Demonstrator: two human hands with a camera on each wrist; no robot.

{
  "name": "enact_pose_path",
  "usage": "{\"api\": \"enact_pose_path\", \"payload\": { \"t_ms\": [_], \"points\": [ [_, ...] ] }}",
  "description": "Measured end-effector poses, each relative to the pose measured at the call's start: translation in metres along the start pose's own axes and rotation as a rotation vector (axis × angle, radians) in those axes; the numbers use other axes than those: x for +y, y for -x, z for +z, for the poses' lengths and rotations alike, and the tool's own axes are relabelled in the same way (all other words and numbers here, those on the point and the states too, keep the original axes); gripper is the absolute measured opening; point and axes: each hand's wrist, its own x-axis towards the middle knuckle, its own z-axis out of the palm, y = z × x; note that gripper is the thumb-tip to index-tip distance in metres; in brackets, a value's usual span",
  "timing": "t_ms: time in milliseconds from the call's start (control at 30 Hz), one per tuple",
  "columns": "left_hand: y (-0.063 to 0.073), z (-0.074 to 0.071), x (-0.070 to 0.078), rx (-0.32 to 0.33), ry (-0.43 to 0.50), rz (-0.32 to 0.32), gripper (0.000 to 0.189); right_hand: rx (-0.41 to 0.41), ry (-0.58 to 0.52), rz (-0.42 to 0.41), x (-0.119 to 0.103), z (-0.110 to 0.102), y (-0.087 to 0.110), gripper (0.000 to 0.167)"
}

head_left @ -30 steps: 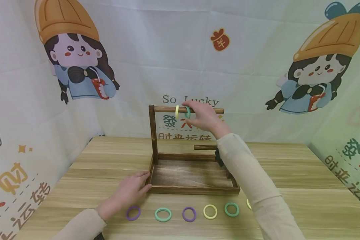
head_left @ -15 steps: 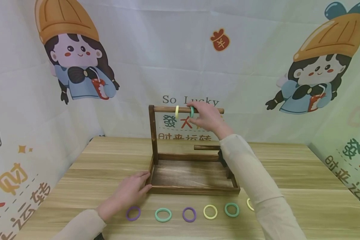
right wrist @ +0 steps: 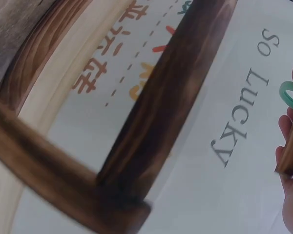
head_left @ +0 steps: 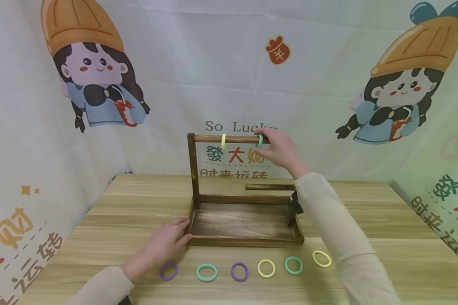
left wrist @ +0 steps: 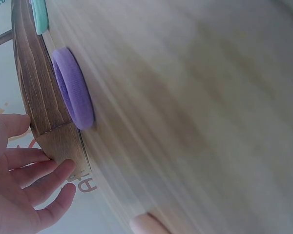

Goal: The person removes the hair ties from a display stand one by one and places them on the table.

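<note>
My right hand point(head_left: 280, 149) pinches a green hair tie point(head_left: 260, 140) that loops around the upper rod point(head_left: 241, 139) of a dark wooden rack, near the rod's free right end. Further left on the same rod hangs a yellow hair tie point(head_left: 223, 142). The right wrist view catches the green hair tie point(right wrist: 287, 95) at its right edge, between thumb and fingers. My left hand point(head_left: 163, 242) rests with extended fingers at the left front corner of the rack's tray base point(head_left: 244, 242). In the left wrist view its relaxed fingers point(left wrist: 46, 183) touch the wood's end.
Along the front of the table lie several hair ties: purple point(head_left: 168, 271), green point(head_left: 206, 273) and yellow point(head_left: 266, 269) among them. A shorter lower rod point(head_left: 269, 187) juts left from the rack's right post, behind my right forearm. Printed cloth point(head_left: 198, 63) encloses the table's back and sides.
My right hand has slid the green hair tie rightward along the upper rod, away from the yellow one. The rightmost yellow hair tie on the table is now uncovered. My left hand stays put.
</note>
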Motion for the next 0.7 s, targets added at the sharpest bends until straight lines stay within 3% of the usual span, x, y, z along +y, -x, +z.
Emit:
{"api": "enact_pose_path", "payload": {
  "t_ms": [700],
  "points": [
    [0.001, -0.002, 0.000, -0.008, -0.003, 0.008, 0.045, 0.142, -0.067, 0.055, 0.031, -0.010, 0.027, 0.039]
  ]
}}
